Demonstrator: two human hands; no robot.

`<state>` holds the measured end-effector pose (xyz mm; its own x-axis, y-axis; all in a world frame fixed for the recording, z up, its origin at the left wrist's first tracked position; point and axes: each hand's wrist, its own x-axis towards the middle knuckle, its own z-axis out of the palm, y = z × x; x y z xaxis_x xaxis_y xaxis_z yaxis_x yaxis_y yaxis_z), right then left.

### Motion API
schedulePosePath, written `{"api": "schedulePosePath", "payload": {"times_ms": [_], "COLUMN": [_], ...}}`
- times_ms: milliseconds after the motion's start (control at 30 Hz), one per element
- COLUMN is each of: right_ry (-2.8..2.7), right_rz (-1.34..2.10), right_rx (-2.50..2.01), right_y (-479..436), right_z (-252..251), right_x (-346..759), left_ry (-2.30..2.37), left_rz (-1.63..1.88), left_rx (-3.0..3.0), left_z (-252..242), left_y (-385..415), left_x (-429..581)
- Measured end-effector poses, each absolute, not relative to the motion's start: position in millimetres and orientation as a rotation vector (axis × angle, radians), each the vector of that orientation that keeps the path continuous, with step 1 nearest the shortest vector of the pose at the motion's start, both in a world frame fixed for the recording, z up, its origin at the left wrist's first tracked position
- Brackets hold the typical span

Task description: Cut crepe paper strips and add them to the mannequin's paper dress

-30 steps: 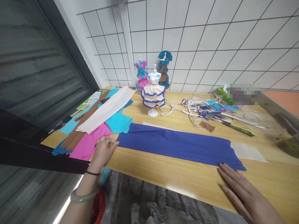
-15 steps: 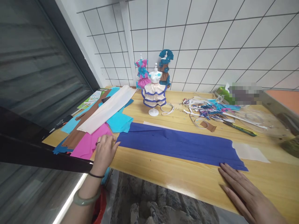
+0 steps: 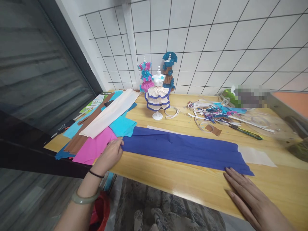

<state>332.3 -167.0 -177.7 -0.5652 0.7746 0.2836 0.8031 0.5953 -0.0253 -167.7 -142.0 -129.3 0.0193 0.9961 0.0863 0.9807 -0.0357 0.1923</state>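
Noting one long blue crepe-paper strip (image 3: 183, 149), lying flat, spread lengthwise, finely creased, puckering slightly nearer the left fingertips (image 3: 119, 143). Spanning from those fingertips, touching them at the short end, across to the right fingertips (image 3: 228, 171), meeting them at the slanted near corner.

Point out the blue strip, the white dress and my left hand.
blue strip (image 3: 183, 149), head view, sheet's middle
white dress (image 3: 157, 97), head view, tiered skirt
left hand (image 3: 110, 156), head view, hand's back
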Motion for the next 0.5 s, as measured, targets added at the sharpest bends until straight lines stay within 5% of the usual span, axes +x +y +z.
{"api": "schedulePosePath", "payload": {"times_ms": [167,333,500], "right_ry": [-2.554,-2.547,-2.549], "right_rz": [-0.141,-0.136,-0.14], "right_rx": [-1.309,-1.295,-1.291], "right_y": [-167,-167,-168], "right_z": [-178,-178,-176], "right_x": [332,332,332], "left_ry": [2.301,1.771,1.746], "left_rz": [0.357,0.393,0.295], "left_rx": [2.349,2.695,2.638], "left_z": [-118,-136,-148], "left_y": [-151,-171,-180], "left_x": [-131,-51,-34]}}
